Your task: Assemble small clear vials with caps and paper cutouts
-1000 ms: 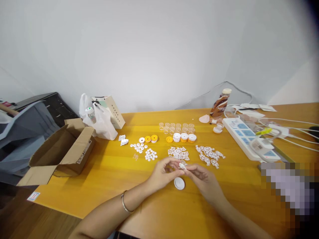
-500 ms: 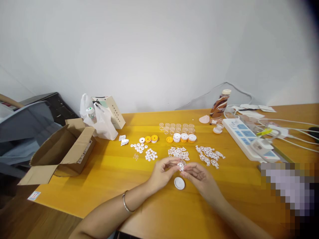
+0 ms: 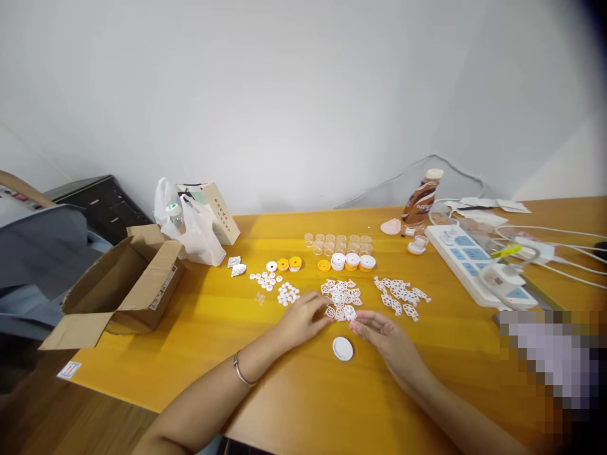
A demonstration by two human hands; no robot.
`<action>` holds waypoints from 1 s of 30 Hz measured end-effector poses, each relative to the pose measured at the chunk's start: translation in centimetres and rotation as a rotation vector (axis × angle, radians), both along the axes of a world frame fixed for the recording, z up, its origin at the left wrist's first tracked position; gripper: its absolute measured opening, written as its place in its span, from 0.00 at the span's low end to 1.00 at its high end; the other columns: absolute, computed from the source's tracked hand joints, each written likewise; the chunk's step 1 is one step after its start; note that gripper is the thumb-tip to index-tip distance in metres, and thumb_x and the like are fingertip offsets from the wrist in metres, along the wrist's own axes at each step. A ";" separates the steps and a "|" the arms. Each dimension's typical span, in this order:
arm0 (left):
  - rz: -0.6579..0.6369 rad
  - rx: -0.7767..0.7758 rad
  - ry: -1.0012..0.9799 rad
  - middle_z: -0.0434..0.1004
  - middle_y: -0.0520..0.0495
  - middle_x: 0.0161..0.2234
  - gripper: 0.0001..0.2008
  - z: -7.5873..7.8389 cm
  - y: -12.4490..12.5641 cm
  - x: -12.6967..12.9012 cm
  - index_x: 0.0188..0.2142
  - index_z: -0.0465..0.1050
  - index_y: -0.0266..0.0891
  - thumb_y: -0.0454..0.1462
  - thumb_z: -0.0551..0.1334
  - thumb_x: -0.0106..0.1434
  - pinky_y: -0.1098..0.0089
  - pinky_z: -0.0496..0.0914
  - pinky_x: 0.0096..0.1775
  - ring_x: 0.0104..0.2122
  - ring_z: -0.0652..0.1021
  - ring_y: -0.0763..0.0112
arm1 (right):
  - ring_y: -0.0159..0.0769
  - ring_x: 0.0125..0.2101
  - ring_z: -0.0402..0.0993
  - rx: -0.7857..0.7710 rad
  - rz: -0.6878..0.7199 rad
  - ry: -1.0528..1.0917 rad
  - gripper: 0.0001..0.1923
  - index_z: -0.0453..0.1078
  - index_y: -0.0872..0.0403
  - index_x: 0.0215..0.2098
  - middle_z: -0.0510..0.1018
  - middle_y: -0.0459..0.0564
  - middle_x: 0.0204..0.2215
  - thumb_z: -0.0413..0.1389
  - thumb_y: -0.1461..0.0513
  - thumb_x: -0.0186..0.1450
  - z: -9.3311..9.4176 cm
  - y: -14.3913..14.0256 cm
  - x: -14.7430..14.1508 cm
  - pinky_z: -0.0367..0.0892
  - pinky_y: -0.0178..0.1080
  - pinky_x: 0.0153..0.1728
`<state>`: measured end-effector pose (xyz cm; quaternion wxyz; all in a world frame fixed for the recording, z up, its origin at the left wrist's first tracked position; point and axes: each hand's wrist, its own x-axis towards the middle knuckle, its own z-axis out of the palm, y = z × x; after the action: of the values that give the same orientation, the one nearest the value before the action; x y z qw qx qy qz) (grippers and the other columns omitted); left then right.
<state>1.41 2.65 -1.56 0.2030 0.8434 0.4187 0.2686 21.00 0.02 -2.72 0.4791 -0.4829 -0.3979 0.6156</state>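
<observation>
Both hands have dropped from above the white cap to the near edge of a pile of lacy cut-outs since half a second ago. A plain white wall backs a glossy orange-yellow wooden bench (image 3: 199, 328). At its left end lies an open brown cardboard box (image 3: 123, 287), matte and creased, with a crinkled white plastic bag (image 3: 192, 230) behind it. A long white power strip (image 3: 474, 265) with trailing cables sits at the right. Midway stand rows of small clear cups (image 3: 339, 242) and round orange-and-white pots (image 3: 353, 261). The left hand (image 3: 301, 319) rests flat-fingered, its grip loose and holding nothing, fingertips touching the pile of flat white cut-outs (image 3: 340, 297). The right hand (image 3: 384, 333) pinches one cut-out piece (image 3: 349, 313) at the pile's edge. The smooth round white cap (image 3: 342, 348) lies on the bench between the wrists.
</observation>
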 end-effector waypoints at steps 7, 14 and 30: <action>-0.022 0.090 0.070 0.71 0.44 0.38 0.10 -1.1 0.3 0.6 0.43 0.68 0.38 0.36 0.56 0.61 0.67 0.67 0.42 0.39 0.72 0.67 | 0.40 0.34 0.74 -0.015 0.007 0.014 0.15 0.71 0.51 0.28 0.79 0.47 0.27 0.67 0.57 0.43 0.1 0.0 -0.1 0.67 0.42 0.40; -0.030 0.125 -0.011 0.71 0.44 0.38 0.12 -1.2 0.1 0.3 0.43 0.67 0.38 0.31 0.55 0.58 0.70 0.67 0.41 0.38 0.72 0.69 | 0.40 0.35 0.74 -0.012 0.000 0.021 0.16 0.72 0.52 0.29 0.79 0.47 0.28 0.67 0.57 0.44 -0.2 -0.1 0.0 0.67 0.41 0.41; -0.068 -0.349 -0.589 0.75 0.45 0.31 0.14 1.3 -0.3 0.2 0.32 0.71 0.33 0.39 0.68 0.48 0.70 0.69 0.39 0.33 0.75 0.71 | 0.37 0.31 0.74 -0.032 0.135 0.023 0.16 0.75 0.51 0.30 0.79 0.46 0.27 0.67 0.58 0.43 -0.2 0.2 0.2 0.67 0.41 0.38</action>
<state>1.61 2.38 -0.23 0.4654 0.6955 0.3535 0.4180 21.19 0.23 -2.89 0.4333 -0.4555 -0.4142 0.6582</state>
